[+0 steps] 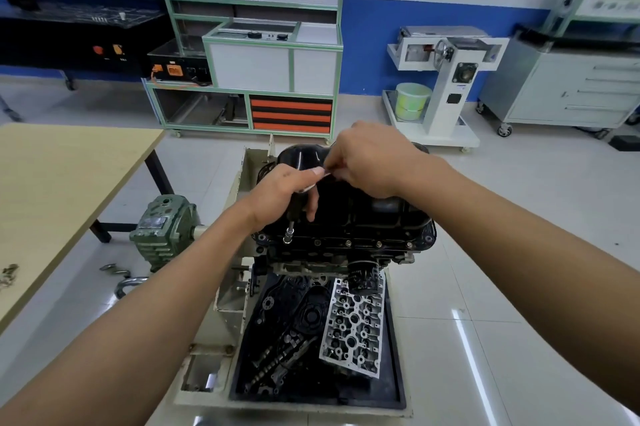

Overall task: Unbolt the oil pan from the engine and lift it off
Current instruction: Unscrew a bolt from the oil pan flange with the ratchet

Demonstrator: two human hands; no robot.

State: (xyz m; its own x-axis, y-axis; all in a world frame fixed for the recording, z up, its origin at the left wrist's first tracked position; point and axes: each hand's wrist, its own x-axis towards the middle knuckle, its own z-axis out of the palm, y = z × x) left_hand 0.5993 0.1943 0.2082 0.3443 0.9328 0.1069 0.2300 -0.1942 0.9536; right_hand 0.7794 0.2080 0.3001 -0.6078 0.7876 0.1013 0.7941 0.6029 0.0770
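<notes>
Bench [62, 183]: far left, pale wood top, well apart from the engine stand.
Gearbox [166, 231]: green, on the left side of the stand, beside the engine.
Left hand [280, 190]: curled round the black grip of the socket wrench [295, 209], one finger pointing down against the pan.
Socket [288, 237]: upright, seated on a bolt at the near-left flange.
Silver handle [327, 173]: crosswise between both hands.
Engine [311, 257]: inverted on the stand.
Oil pan [363, 217]: black, seated on top of the engine, under both hands.
Flange bolts [348, 243]: several in place along the near edge.
Right hand [374, 162]: above the pan, pinching the silver handle's end.
Oil filter [362, 275]: black, below the flange.
Tray [394, 373]: black, below the engine, holding camshafts [277, 360] and a cylinder head [353, 325].
</notes>
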